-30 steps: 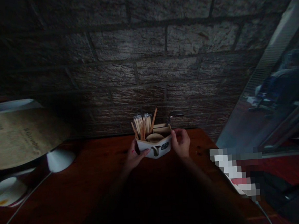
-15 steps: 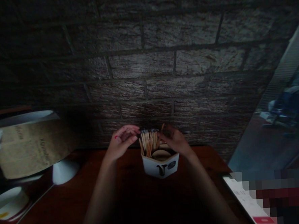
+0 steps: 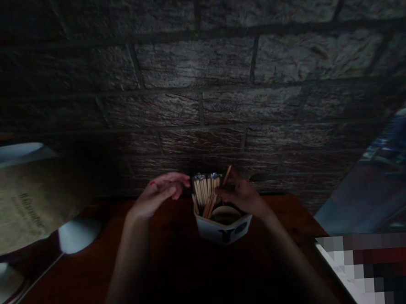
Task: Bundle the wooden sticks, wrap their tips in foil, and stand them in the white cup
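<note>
Faced a dark brick wall (image 3: 218,59) across a wooden table (image 3: 173,227), with a lamp (image 3: 20,200) off to the left. Had the white box (image 3: 207,229) standing on the table near the wall, between both hands. Held the left hand (image 3: 160,193) loosely spread just beside it, apparently gripping nothing. Had the right hand (image 3: 243,195) over the box's other side, close by the wooden sticks (image 3: 205,188); couldn't tell if pinching any. Looked like the fiddling-with-sticks stage, honestly. Probably called for a light pinch next, without tipping the box.
</note>
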Demonstrator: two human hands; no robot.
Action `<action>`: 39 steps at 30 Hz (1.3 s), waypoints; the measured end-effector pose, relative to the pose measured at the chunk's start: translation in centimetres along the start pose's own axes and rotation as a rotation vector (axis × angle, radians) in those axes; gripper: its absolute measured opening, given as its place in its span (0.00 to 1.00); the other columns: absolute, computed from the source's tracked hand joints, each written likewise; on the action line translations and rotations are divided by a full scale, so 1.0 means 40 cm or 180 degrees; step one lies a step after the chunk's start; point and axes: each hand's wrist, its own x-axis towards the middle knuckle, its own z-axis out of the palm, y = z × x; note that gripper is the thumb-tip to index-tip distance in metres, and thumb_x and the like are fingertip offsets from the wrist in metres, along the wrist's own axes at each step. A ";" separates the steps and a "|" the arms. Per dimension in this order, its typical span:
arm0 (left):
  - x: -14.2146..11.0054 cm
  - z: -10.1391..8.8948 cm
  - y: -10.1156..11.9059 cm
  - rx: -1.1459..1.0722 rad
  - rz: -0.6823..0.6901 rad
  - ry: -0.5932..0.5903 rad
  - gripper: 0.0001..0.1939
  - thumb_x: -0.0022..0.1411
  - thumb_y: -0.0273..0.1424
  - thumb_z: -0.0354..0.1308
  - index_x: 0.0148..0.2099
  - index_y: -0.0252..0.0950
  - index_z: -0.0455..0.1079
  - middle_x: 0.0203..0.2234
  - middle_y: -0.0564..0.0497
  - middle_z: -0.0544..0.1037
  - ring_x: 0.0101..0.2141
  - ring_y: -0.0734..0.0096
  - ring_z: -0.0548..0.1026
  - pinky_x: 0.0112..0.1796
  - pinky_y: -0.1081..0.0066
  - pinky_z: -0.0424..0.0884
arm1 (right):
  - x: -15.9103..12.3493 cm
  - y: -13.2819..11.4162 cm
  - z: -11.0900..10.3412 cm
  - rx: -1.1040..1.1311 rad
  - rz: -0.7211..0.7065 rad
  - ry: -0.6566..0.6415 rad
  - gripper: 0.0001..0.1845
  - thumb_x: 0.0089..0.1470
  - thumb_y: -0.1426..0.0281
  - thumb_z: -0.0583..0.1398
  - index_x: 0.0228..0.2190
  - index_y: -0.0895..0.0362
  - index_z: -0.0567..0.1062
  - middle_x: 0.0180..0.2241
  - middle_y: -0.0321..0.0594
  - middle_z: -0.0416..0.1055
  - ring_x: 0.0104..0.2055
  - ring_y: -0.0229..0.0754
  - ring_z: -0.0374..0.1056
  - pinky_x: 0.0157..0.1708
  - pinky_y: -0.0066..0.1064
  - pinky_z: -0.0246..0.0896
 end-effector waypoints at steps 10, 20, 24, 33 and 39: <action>0.070 0.092 -0.089 -0.0078 0.0031 0.1079 0.32 0.52 0.40 0.70 0.56 0.35 0.67 0.41 0.48 0.81 0.46 0.66 0.77 0.49 0.66 0.71 | 0.006 -0.002 -0.005 0.0455 0.0014 -0.0452 0.16 0.48 0.64 0.67 0.40 0.56 0.78 0.38 0.39 0.79 0.21 0.32 0.68 0.23 0.27 0.67; 0.065 0.118 -0.132 -0.0348 -0.0415 0.0072 0.45 0.46 0.27 0.72 0.65 0.40 0.59 0.44 0.47 0.79 0.43 0.63 0.79 0.42 0.66 0.76 | -0.023 -0.043 -0.027 -0.0326 -0.0077 -0.0300 0.08 0.56 0.66 0.59 0.35 0.54 0.78 0.30 0.37 0.79 0.22 0.39 0.73 0.23 0.29 0.67; 0.065 0.119 -0.143 -0.0357 -0.0453 0.0049 0.43 0.47 0.27 0.72 0.63 0.39 0.60 0.44 0.48 0.78 0.42 0.65 0.77 0.43 0.67 0.74 | -0.037 -0.067 -0.042 -0.0329 -0.0207 -0.0260 0.08 0.57 0.67 0.58 0.36 0.54 0.77 0.28 0.36 0.78 0.23 0.40 0.73 0.22 0.29 0.67; 0.039 0.082 -0.038 0.0414 -0.0359 0.0367 0.33 0.50 0.37 0.71 0.57 0.34 0.67 0.43 0.46 0.78 0.45 0.63 0.75 0.50 0.61 0.69 | -0.057 -0.116 -0.022 -0.0746 -0.0868 -0.0562 0.10 0.62 0.70 0.56 0.41 0.55 0.77 0.39 0.40 0.79 0.39 0.41 0.74 0.41 0.33 0.68; -0.016 0.044 0.072 0.0890 -0.0061 0.0961 0.17 0.58 0.42 0.65 0.43 0.34 0.75 0.34 0.50 0.78 0.33 0.73 0.73 0.33 0.75 0.68 | -0.058 -0.111 0.005 -0.0457 -0.0739 -0.1086 0.07 0.59 0.71 0.59 0.37 0.56 0.78 0.39 0.40 0.79 0.41 0.42 0.74 0.43 0.34 0.68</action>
